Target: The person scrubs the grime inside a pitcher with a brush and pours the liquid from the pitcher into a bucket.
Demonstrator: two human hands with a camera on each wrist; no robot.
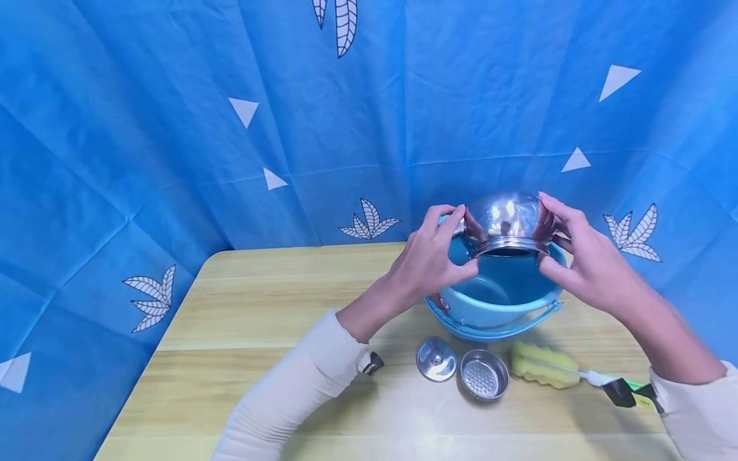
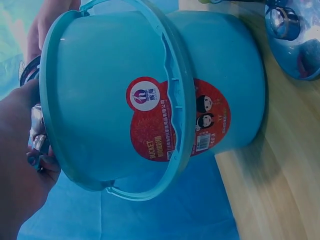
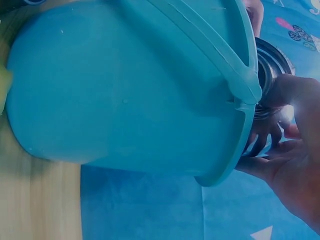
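Observation:
A shiny steel teapot point(image 1: 507, 214) is held mouth-down above the light blue bucket point(image 1: 492, 310). My left hand point(image 1: 429, 253) grips its left side, thumb near the rim and fingers by a metal part sticking out there. On the opposite side my right hand point(image 1: 579, 256) holds the pot, with the thumb at the rim and fingers higher on the body. Both wrist views look at the bucket's outer wall, which partly hides the pot. In front of the bucket lie a round steel lid point(image 1: 436, 358) and a steel strainer cup point(image 1: 484, 376) with a perforated bottom.
A yellow sponge brush point(image 1: 544, 363) lies right of the strainer, its handle pointing toward the right sleeve. The bucket's handle point(image 2: 182, 100) hangs down at its front. A blue patterned curtain point(image 1: 323, 128) stands behind the wooden table point(image 1: 242, 371).

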